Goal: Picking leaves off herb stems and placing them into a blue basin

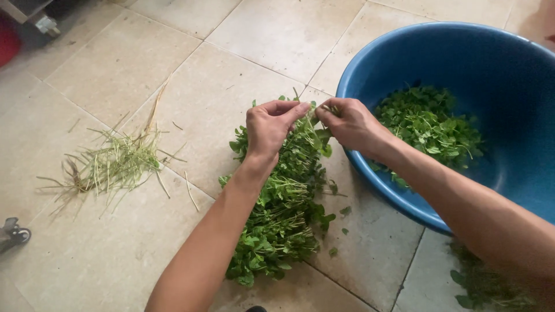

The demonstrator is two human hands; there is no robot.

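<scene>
Item: sprig (317,115) of green herb, pinched between both hands at the centre of the view, just above the top end of the herb pile.

Left hand (270,124): fingers curled together, thumb and forefinger closed on the sprig's leafy part; forearm runs down toward 7 o'clock.

Right hand (350,122): fingertips likewise pinched on the sprig from the 3 o'clock side, knuckles turned toward the basin; forearm runs out toward 4 o'clock, crossing the basin rim.

Herb pile (283,208): a long heap of leafy stems on the floor, directly below the hands, stretching toward 6 o'clock (stalks mostly lying lengthwise, a few loose leaves scattered at its right edge).

Basin (509,63): large, round, blue, at 2 to 3 o'clock from the hands, its near rim just beside the right wrist. Inside lies a mound of picked leaves (430,127).

Stalk litter (110,164): pale green and straw-coloured stems strewn at 9 o'clock, well apart from the pile.

Floor (191,63): beige tiles with dark grout lines.

Further greens (485,286): a darker clump at 5 o'clock, beneath the right forearm (partly hidden).

Small dark wheeled object (13,232): at the left edge, 8 o'clock; kind cannot be told.
</scene>
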